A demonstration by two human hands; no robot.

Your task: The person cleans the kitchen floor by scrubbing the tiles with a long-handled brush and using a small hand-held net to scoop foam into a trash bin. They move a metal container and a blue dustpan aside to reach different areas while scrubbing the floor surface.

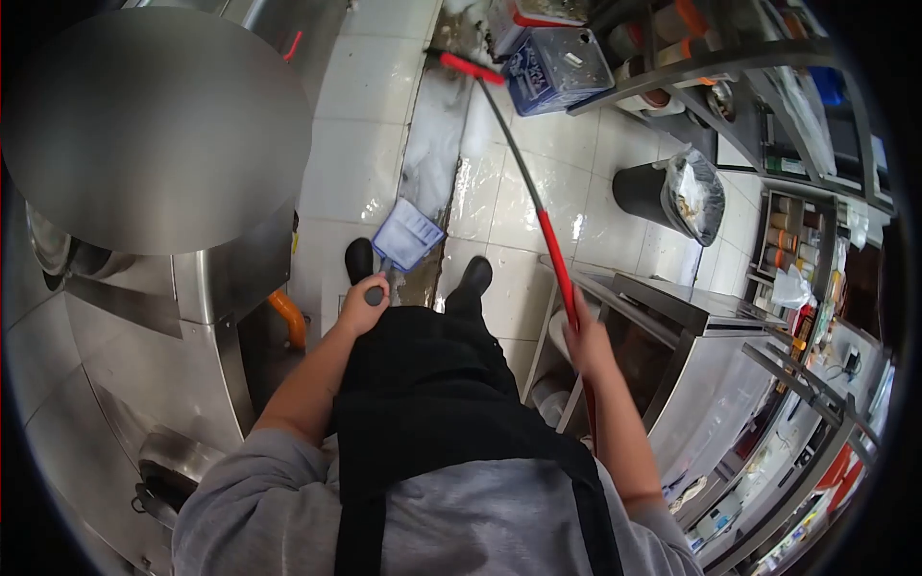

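Note:
My left hand (366, 305) is closed around the upright handle of a blue-and-white dustpan (408, 235). The pan is low, near my boots, above the wet, soapy strip of floor. My right hand (588, 344) grips the red part of a long pole, which belongs to a floor squeegee (526, 178). Its narrow red head is far ahead of me, beside a blue box and over the sudsy channel (427, 158). The lower end of the pole passes behind my right forearm.
Ahead to the right are a blue box (557, 72), shelving (711, 67) and a lined black trash bin (648, 199). A steel counter (154, 288) is on my left; an orange pipe (288, 319) sits beside it. Another steel unit (720, 312) borders my right. The tiles (538, 202) are wet.

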